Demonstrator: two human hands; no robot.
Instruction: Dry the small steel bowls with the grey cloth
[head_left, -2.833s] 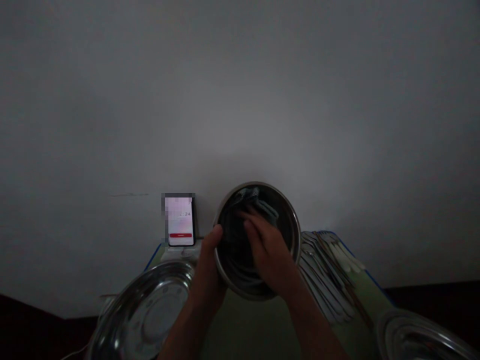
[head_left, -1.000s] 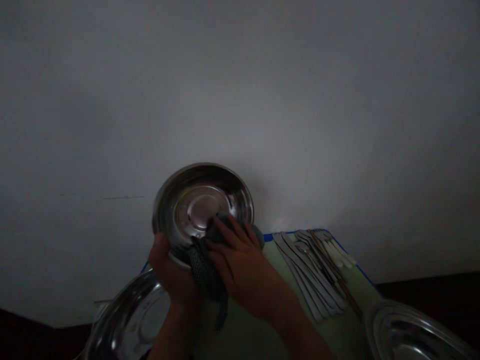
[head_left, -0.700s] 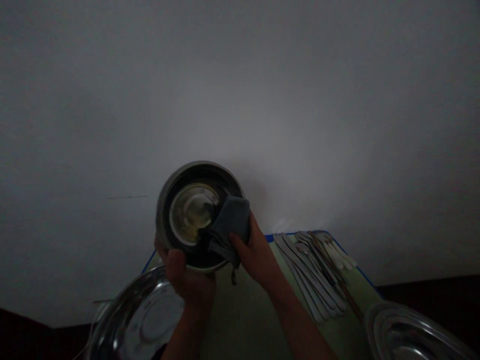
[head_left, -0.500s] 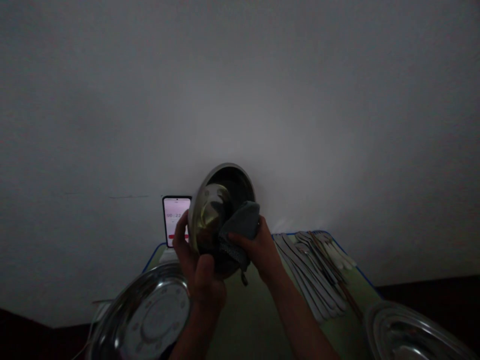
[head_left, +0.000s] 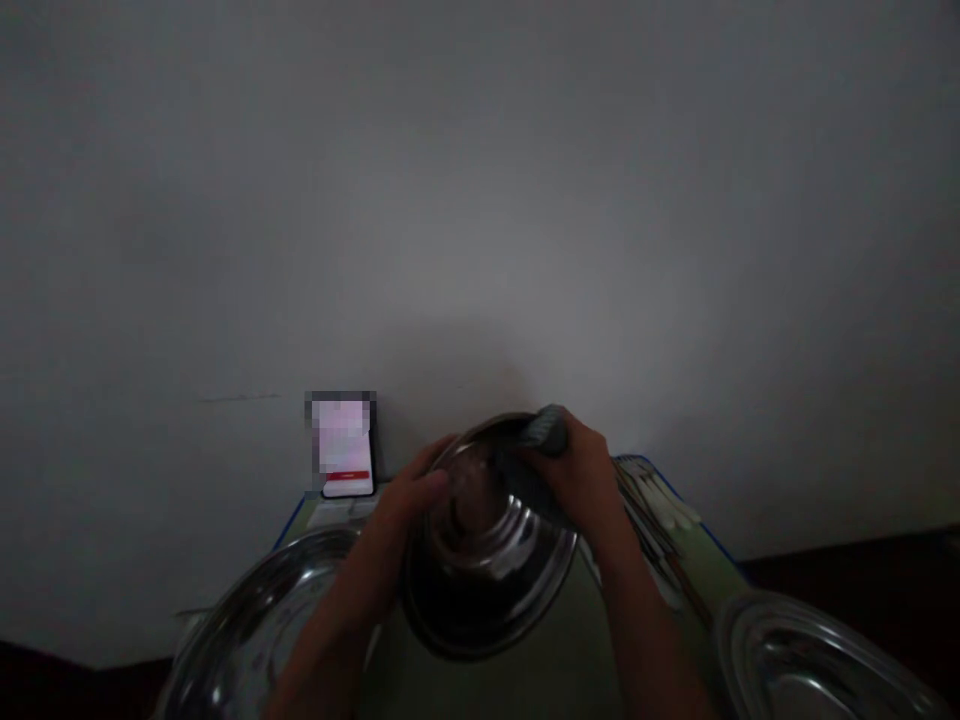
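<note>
The left hand [head_left: 411, 500] was found closed on the left rim of the bowl [head_left: 487, 560], with the fingers curled over the edge. The right hand [head_left: 589, 480] was found clenched on the cloth [head_left: 550, 428], which was pressed against the far rim of the bowl. A dark fold of the cloth was seen lying down the bowl's upper right wall. The bowl was held tilted between the 2 hands, above the mat [head_left: 540, 680], at the centre of the view. In the dim light it could not be told whether its inside or its underside was turned to the camera. Both forearms were seen entering from the lower edge.

The left basin [head_left: 247, 640] was noted on the table left of the bowl, with its rim just beside the left forearm. The right basin [head_left: 795, 660] was noted at the lower right corner, well apart from the hands. Cutlery [head_left: 664, 515] was laid in a row on the mat just beyond the right wrist and was partly hidden by it. A phone [head_left: 341, 450] was stood upright against the wall [head_left: 480, 200] beyond the left hand, with its screen lit and blurred.
</note>
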